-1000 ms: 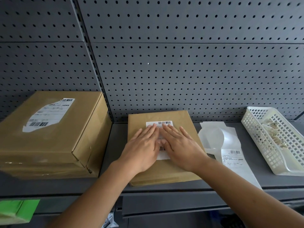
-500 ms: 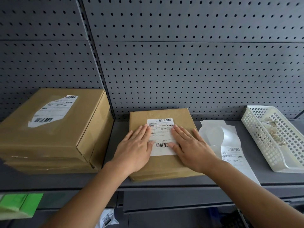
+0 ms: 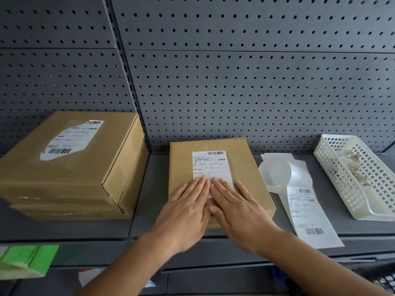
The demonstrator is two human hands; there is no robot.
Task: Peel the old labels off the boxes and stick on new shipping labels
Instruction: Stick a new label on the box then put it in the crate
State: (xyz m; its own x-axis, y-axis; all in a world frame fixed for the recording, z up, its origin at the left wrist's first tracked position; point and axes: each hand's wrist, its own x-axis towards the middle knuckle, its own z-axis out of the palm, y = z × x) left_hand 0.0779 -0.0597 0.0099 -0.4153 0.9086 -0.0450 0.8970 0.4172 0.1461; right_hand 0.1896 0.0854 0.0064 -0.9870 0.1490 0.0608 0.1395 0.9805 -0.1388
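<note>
Shipping label (image 3: 211, 165): white, barcode at its far edge, flat on the top of the small brown box (image 3: 252, 167), our reference point. Left hand (image 3: 188, 210) and right hand (image 3: 237, 208): we see both laid flat on that box, fingers straight, side by side, pressing the label's near half. Left of the box: larger cartons (image 3: 64, 178), stacked, the top one bearing a partly torn label (image 3: 72, 139). Just right of the box: translucent backing sheets (image 3: 284, 174) and a printed label sheet (image 3: 307, 214). Further right: white lattice basket (image 3: 342, 189) holding paper scraps (image 3: 352, 165). Under the box: grey shelf (image 3: 149, 199). Behind it: pegboard (image 3: 235, 92).
</note>
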